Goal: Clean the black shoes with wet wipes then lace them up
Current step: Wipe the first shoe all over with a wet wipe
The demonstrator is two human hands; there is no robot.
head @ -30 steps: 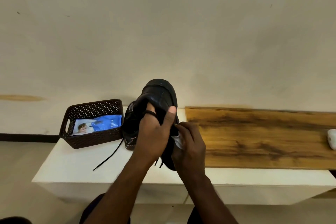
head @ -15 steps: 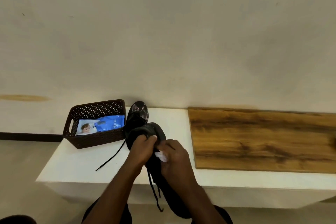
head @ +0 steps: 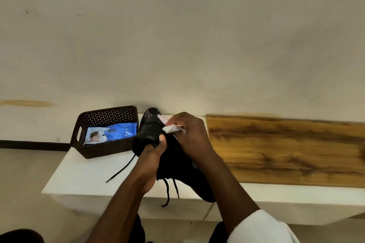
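A black shoe [head: 147, 137] is held over the front of the white table [head: 83, 175], its lace ends [head: 169, 191] dangling below. My left hand [head: 153, 156] grips the shoe from underneath, thumb on its upper. My right hand [head: 189, 134] pinches a white wet wipe [head: 170, 128] and presses it on the shoe's top. The second black shoe [head: 152, 112] stands behind, mostly hidden, only its tip showing near the wall. A loose black lace [head: 120, 169] lies on the white table.
A dark woven basket [head: 106, 116] stands at the table's back left with a blue wet-wipe pack [head: 110, 134] inside. A wooden board [head: 286, 150] covers the table's right part. A plain wall rises behind.
The held shoe has come up from low over the table edge, and my right hand with the wipe has moved up onto its top. The camera view has shifted slightly.
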